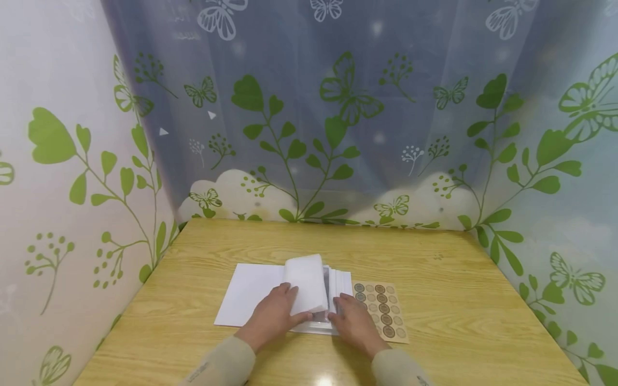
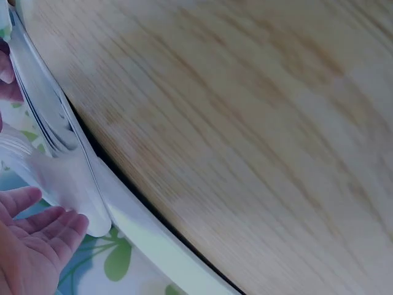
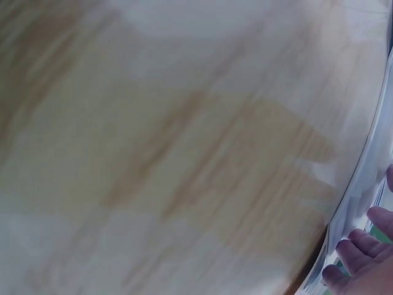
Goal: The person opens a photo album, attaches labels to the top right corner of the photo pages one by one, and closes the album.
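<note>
A stack of soft-looking white sheets (image 1: 305,284) leans over the middle of a flat white pile. My left hand (image 1: 274,311) grips it at its lower left, thumb along the bottom edge and fingers at the left side. In the left wrist view, the fingers of the left hand (image 2: 46,239) lie against the curved sheets (image 2: 67,178). Shiny clear plastic (image 1: 318,325) shows beneath the stack. My right hand (image 1: 356,319) rests on the right part of the pile (image 1: 344,281), fingers slightly bent. The right wrist view has this hand (image 3: 362,261) at the pile's edge.
Flat white paper (image 1: 251,292) extends to the left of the stack. Partly behind my right hand lies a tan sheet of round stickers (image 1: 389,300), some dark and some pale. Everything is on a wood-grain table (image 1: 449,300), enclosed by printed curtains (image 1: 309,134) on three sides.
</note>
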Demonstrator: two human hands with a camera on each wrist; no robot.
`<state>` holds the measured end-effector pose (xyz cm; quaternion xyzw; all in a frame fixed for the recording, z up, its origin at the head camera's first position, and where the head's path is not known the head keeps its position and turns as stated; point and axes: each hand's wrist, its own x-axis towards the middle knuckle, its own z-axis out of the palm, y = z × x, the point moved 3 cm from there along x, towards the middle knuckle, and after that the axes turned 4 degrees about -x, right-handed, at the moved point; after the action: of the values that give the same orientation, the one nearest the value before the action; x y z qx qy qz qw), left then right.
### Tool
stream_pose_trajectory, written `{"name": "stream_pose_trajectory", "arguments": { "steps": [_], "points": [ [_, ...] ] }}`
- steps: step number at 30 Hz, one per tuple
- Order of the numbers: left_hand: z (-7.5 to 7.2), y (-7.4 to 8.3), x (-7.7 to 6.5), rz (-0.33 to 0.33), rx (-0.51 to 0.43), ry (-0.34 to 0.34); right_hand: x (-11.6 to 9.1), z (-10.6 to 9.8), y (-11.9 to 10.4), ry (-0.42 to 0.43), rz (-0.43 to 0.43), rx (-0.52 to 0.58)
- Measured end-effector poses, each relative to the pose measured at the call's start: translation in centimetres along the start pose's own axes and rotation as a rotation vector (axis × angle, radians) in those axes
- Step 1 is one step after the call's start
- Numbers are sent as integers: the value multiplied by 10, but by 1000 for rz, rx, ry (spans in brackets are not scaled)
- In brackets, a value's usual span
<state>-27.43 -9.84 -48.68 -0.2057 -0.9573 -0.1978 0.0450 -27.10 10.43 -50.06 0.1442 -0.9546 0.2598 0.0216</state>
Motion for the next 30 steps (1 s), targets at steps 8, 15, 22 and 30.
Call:
{"name": "stream_pose_trajectory", "arguments": {
  "steps": [8,15,22,30],
  "points": [
    [-12,-8,-3,28,-37,86,0,0,-1,7,-2,-5],
    [-21,-14,-9,-7,-115,136,0,0,-1,16,-4,-23],
    [-26,-19,-15,-24,-141,174,-1,-1,-1,17,-17,-24],
    [-35,-26,-24,-45,-157,232,-1,-1,-1,-7,-13,-25]
  ]
}}
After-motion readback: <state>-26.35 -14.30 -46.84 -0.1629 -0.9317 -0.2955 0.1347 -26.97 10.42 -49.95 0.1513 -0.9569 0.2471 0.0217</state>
